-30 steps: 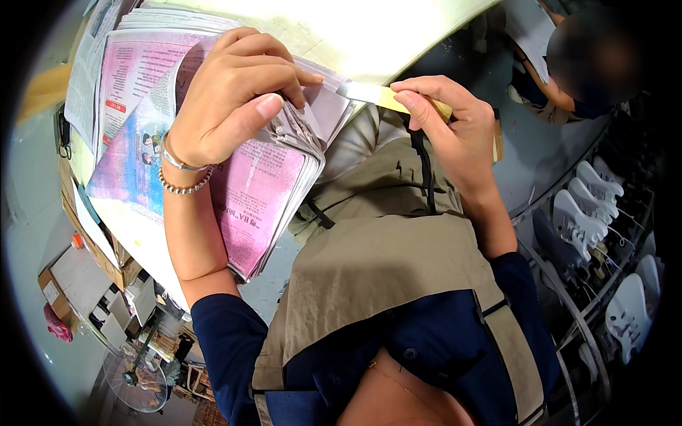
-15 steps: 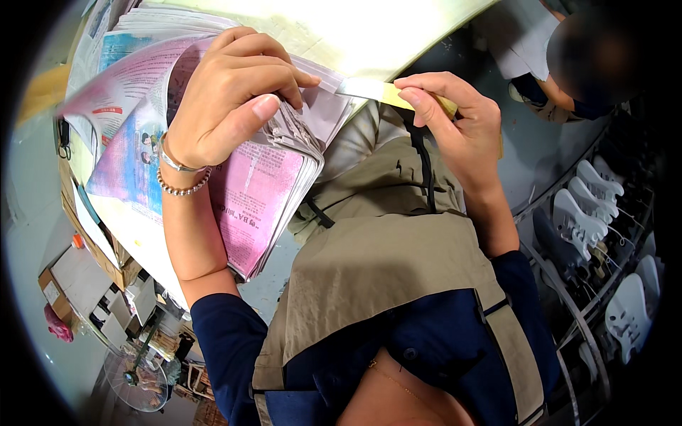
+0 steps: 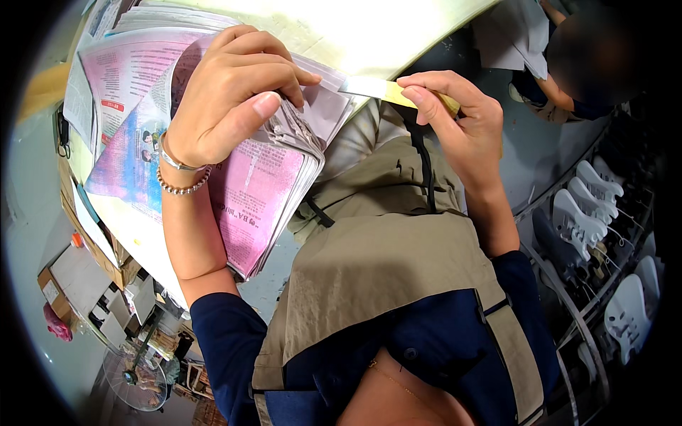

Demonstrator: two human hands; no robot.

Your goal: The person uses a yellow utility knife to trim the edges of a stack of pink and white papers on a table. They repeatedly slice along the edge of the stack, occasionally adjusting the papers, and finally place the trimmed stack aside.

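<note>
My right hand [image 3: 462, 117] pinches a flat, narrow strip [image 3: 393, 93] between thumb and fingers. The strip is yellow near my grip and pale grey-white toward its far end, which meets the paper edge by my left hand; I cannot tell what kind of thing it is. My left hand [image 3: 238, 89] rests on a thick pile of newspapers [image 3: 256, 184], fingers bent, thumb apart, index fingertip on a folded sheet [image 3: 334, 113]. Pink and blue print covers the pages. A loose sheet [image 3: 135, 78] curls up left of my wrist.
The papers lie on a pale table [image 3: 334, 32]. Right, a metal rack [image 3: 568, 305] carries several white shaped pieces [image 3: 579, 216]. Another person [image 3: 561, 89] is at the upper right, holding white sheets [image 3: 511, 35]. A fan [image 3: 135, 376] stands at lower left.
The curled newspaper sheet at the left has settled lower and flatter. Both hands and the strip have stayed almost in place. The other person's white sheets have shifted slightly.
</note>
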